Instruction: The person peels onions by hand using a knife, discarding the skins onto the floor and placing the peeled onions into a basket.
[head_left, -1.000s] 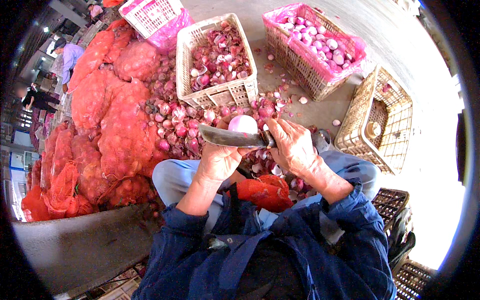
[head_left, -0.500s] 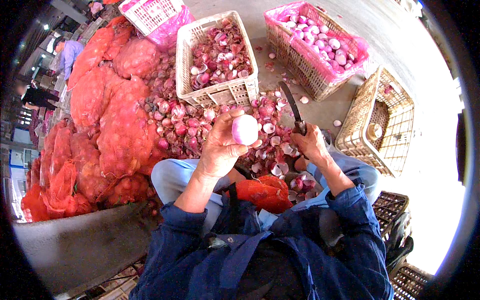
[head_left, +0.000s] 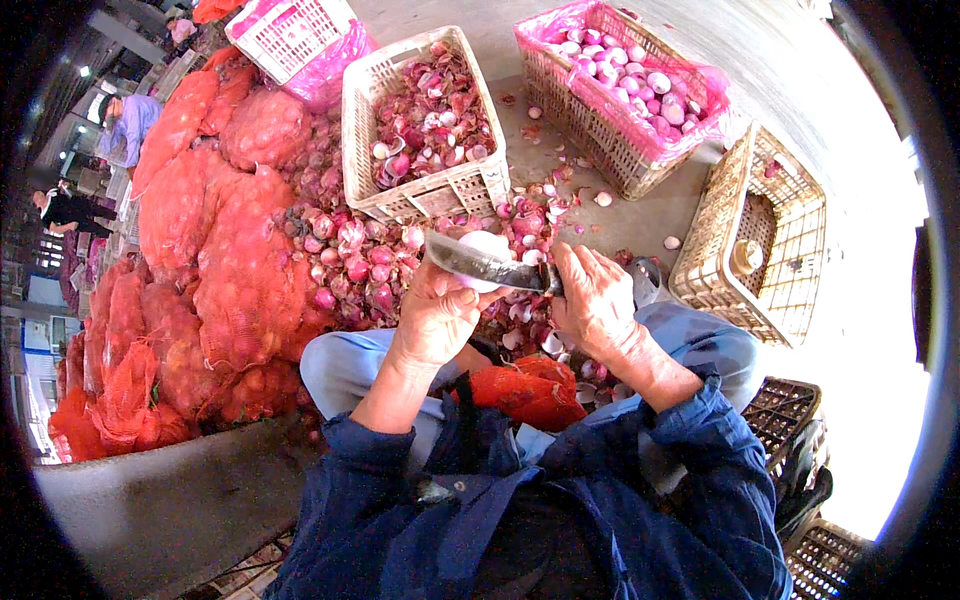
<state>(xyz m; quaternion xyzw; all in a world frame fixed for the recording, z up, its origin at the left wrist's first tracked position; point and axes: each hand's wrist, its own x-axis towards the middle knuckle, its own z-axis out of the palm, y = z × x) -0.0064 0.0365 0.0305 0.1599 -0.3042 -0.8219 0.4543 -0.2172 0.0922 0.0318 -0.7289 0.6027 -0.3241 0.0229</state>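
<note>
- At far left, a co-worker in lavender [head_left: 130, 122] and another co-worker in dark clothing [head_left: 75, 214] are appearing beyond the stacked red mesh sacks [head_left: 245, 270].
- The bulging sacks are walling in the left side, their edge meeting the loose onions [head_left: 365, 262]; a grey ledge [head_left: 170, 500] is running below them.
- A white crate [head_left: 290, 42] is tilting at the sacks' upper end beside pink plastic.
- The left knee [head_left: 345, 368] is bordering the work space, with loose onions spreading just beyond it.
- The left hand [head_left: 435, 325] is holding a peeled onion [head_left: 484, 243] above the pile, its fingers curling around the bulb.
- Beyond the hands, a pale crate [head_left: 440, 200] is holding peelings, its near edge standing a short gap away.
- A knife [head_left: 490, 268] is lying crosswise over the onion's near side, blade tip pointing left.
- The right hand [head_left: 600, 305] is gripping the knife's handle, fingers closing around it.
- A pink-lined crate [head_left: 600, 135] is holding peeled onions, well apart from the hands.
- Concrete floor [head_left: 640, 215], dotted with scraps, is showing between the crates.
- At right, a beige crate [head_left: 712, 245] is standing near the right knee [head_left: 715, 345], with glare whitening the room beyond.
</note>
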